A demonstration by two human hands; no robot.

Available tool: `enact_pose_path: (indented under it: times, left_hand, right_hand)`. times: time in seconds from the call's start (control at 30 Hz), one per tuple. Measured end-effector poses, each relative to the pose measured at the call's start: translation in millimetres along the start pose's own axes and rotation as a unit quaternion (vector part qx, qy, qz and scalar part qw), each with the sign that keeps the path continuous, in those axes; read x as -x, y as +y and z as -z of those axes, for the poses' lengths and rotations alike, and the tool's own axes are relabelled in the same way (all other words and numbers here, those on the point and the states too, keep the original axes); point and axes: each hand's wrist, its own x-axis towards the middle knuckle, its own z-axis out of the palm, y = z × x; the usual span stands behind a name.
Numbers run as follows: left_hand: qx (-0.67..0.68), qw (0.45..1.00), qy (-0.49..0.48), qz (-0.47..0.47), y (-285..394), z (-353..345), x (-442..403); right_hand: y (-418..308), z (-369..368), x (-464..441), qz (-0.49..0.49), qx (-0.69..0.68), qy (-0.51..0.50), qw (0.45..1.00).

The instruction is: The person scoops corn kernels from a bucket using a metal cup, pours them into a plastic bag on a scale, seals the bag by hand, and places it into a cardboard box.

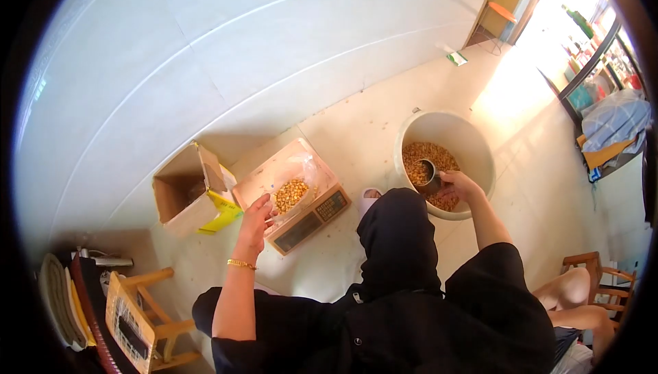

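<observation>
On the platform of a weighing scale (298,235) lies a clear plastic bag (308,168) with yellow corn kernels (291,194) in it. My left hand (255,225) is at the bag's left edge, thumb and fingers pinching the thin plastic. Inside a large pale bucket (483,151), more kernels (439,157) cover the bottom. My right hand (460,186) reaches over the bucket's rim, its fingers closed on a metal scoop (426,171). The scoop's round mouth faces up and left, resting among the kernels; part of it is hidden by shadow.
An open cardboard box (179,192) stands left of the scale against the tiled wall (226,52). A wooden stool (147,319) is at lower left. Another person's bare legs (569,298) show at lower right beside a wooden chair (606,281). A green-white packet (457,58) lies on the floor.
</observation>
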Motion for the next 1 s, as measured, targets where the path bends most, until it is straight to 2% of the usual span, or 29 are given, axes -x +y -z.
enact_pose_path:
  times: [0.07,0.2,0.27,0.3,0.37,0.4,0.47,0.53,0.6,0.7,0.73,0.93,1.0]
  left_hand:
    - [-0.005,1.000,0.010,-0.001,0,0,2]
    - [-0.013,1.000,0.002,0.000,0,4,4]
    - [-0.011,1.000,0.000,0.003,0,5,5]
    - [-0.011,1.000,-0.001,0.002,-1,6,4]
    - [0.007,1.000,0.014,-0.010,-4,9,-2]
    - [0.008,1.000,0.020,-0.016,-4,11,-6]
    - [0.023,0.999,0.023,-0.027,-8,14,-7]
    - [0.010,0.999,0.023,-0.040,-7,12,-3]
    - [-0.002,0.999,0.031,-0.030,-6,10,-4]
    - [-0.008,0.999,0.033,-0.021,3,4,3]
    - [-0.006,0.999,0.034,-0.020,2,4,2]
    - [0.021,0.999,0.024,-0.024,3,4,0]
    - [0.055,0.998,0.031,-0.019,1,6,-3]
  right_hand:
    - [7,3,4,0.014,-0.109,-0.005,0.994]
    - [13,6,21,0.026,-0.182,0.021,0.983]
    - [19,10,19,-0.018,-0.231,0.020,0.973]
    - [22,9,16,-0.017,-0.231,0.020,0.973]
    - [16,-3,16,0.006,-0.193,0.097,0.976]
    - [10,-7,17,0.011,-0.192,0.091,0.977]
    - [-17,-22,42,0.071,-0.162,0.115,0.977]
    - [-46,-35,63,0.096,-0.165,0.078,0.979]
    - [-71,-38,74,0.171,-0.141,0.043,0.974]
    - [-120,-70,94,0.202,-0.109,-0.010,0.973]
    - [-135,-83,100,0.202,-0.107,-0.010,0.974]
    - [-198,-186,93,0.147,0.007,-0.222,0.964]
    - [-204,-232,86,0.109,0.075,-0.218,0.967]
